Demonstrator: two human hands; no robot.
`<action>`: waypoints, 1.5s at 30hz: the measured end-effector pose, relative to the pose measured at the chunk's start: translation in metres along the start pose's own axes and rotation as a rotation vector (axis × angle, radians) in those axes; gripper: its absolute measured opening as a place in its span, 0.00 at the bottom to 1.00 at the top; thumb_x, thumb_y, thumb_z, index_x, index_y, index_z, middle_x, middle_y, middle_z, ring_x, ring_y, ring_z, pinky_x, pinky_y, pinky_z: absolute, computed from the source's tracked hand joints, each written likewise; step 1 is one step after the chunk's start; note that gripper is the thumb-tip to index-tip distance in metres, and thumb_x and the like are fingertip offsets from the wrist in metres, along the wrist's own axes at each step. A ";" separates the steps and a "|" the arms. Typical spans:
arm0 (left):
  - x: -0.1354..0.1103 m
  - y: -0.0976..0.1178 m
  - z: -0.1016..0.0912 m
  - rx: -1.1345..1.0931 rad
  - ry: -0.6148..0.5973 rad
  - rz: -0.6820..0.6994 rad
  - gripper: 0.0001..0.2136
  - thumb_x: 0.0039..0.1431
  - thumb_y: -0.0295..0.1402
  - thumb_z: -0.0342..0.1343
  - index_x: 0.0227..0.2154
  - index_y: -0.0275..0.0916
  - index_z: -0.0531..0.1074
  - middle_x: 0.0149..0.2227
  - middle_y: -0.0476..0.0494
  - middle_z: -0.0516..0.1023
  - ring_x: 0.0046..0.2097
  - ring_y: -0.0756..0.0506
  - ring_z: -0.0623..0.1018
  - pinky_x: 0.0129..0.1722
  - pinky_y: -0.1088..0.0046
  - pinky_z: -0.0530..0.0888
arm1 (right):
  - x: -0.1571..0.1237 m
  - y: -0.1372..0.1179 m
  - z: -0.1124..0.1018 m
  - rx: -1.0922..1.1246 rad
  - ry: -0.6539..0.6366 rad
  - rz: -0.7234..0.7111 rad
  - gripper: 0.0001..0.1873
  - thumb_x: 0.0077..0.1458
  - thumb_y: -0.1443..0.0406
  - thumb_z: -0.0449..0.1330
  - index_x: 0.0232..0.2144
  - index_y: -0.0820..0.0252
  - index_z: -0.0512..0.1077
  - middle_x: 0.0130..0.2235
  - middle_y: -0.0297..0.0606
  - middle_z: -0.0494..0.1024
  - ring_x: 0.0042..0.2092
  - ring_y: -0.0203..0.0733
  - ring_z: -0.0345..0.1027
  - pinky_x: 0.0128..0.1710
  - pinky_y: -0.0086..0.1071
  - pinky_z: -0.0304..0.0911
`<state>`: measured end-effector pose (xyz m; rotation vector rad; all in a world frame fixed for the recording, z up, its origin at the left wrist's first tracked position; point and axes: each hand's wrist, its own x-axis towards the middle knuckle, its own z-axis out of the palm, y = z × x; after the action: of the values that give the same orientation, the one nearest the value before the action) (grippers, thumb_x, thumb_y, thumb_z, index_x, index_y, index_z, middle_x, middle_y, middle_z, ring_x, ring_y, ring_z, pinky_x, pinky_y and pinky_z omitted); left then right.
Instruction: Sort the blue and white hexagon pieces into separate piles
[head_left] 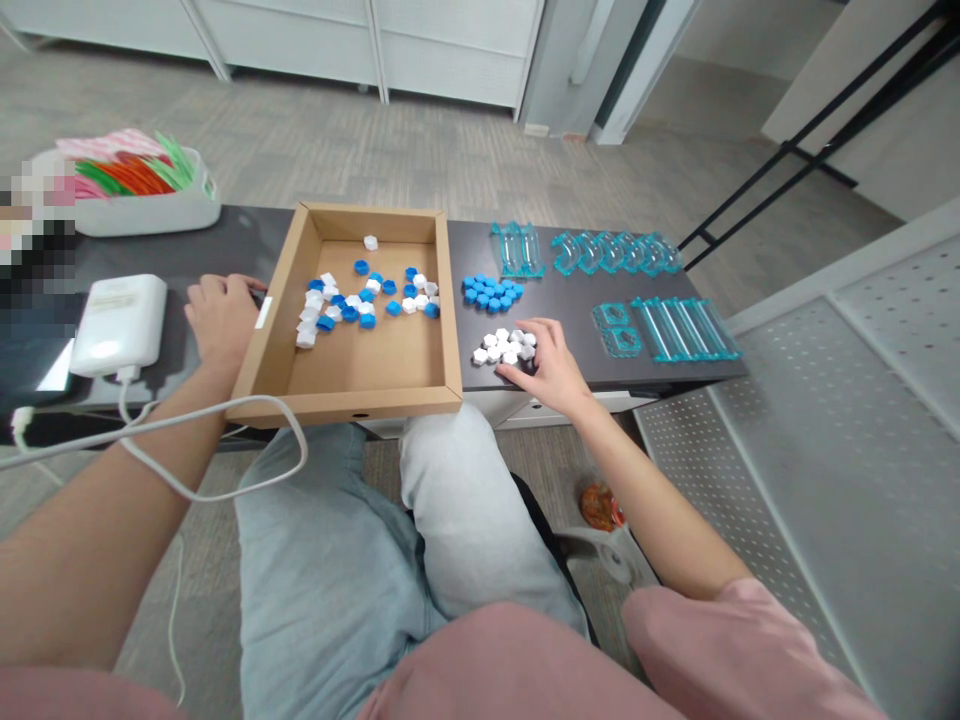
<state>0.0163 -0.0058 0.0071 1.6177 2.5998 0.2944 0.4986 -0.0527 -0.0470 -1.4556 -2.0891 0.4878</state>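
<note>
My right hand [551,370] curves round the right side of a cluster of white hexagonal pieces [504,347], thumb and fingers apart and touching its edge. Just beyond it lies a cluster of blue hexagonal pieces [491,293]. My left hand [223,315] lies on the dark table with fingers stretched out, against the left wall of a shallow cardboard box [360,370]. Inside the box, blue pieces [367,321] and white pieces [306,335] are scattered, mostly across its middle.
Clear teal plastic parts stand in groups on the right: curved ones [616,253], long ones [686,330], square ones [617,330] and a smaller set [517,250]. A white power adapter [120,325] with a cable [225,405] looping over my left forearm and a white basket [150,212] are left.
</note>
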 end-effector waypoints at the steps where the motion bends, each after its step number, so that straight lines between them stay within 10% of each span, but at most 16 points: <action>1: -0.001 0.001 -0.001 0.000 -0.004 -0.002 0.31 0.76 0.35 0.37 0.70 0.28 0.75 0.73 0.16 0.69 0.75 0.23 0.67 0.74 0.42 0.68 | 0.000 0.001 0.000 0.004 -0.002 -0.004 0.44 0.64 0.40 0.73 0.73 0.49 0.68 0.70 0.54 0.68 0.73 0.72 0.69 0.72 0.65 0.71; 10: -0.004 0.005 -0.003 -0.016 -0.005 -0.010 0.30 0.76 0.35 0.38 0.70 0.29 0.75 0.73 0.17 0.70 0.76 0.22 0.67 0.76 0.41 0.67 | -0.005 -0.005 0.003 -0.097 0.064 -0.014 0.47 0.63 0.39 0.75 0.75 0.49 0.71 0.70 0.55 0.61 0.71 0.71 0.66 0.69 0.64 0.73; 25: 0.000 0.000 0.002 -0.046 0.030 0.005 0.30 0.74 0.35 0.40 0.67 0.29 0.78 0.71 0.17 0.72 0.74 0.22 0.68 0.74 0.39 0.69 | -0.013 -0.009 -0.005 -0.242 -0.086 -0.358 0.17 0.76 0.52 0.69 0.62 0.37 0.88 0.67 0.49 0.71 0.69 0.62 0.63 0.67 0.57 0.68; 45: 0.002 -0.007 0.003 -0.071 -0.003 0.034 0.25 0.78 0.37 0.42 0.66 0.34 0.76 0.72 0.21 0.72 0.73 0.26 0.67 0.72 0.46 0.67 | -0.012 -0.016 -0.021 -0.109 0.082 -0.137 0.26 0.72 0.47 0.62 0.66 0.43 0.79 0.59 0.52 0.77 0.65 0.70 0.70 0.68 0.69 0.64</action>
<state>0.0098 -0.0066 0.0026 1.6393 2.5315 0.3814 0.5033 -0.0700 -0.0237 -1.3569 -2.1609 0.2604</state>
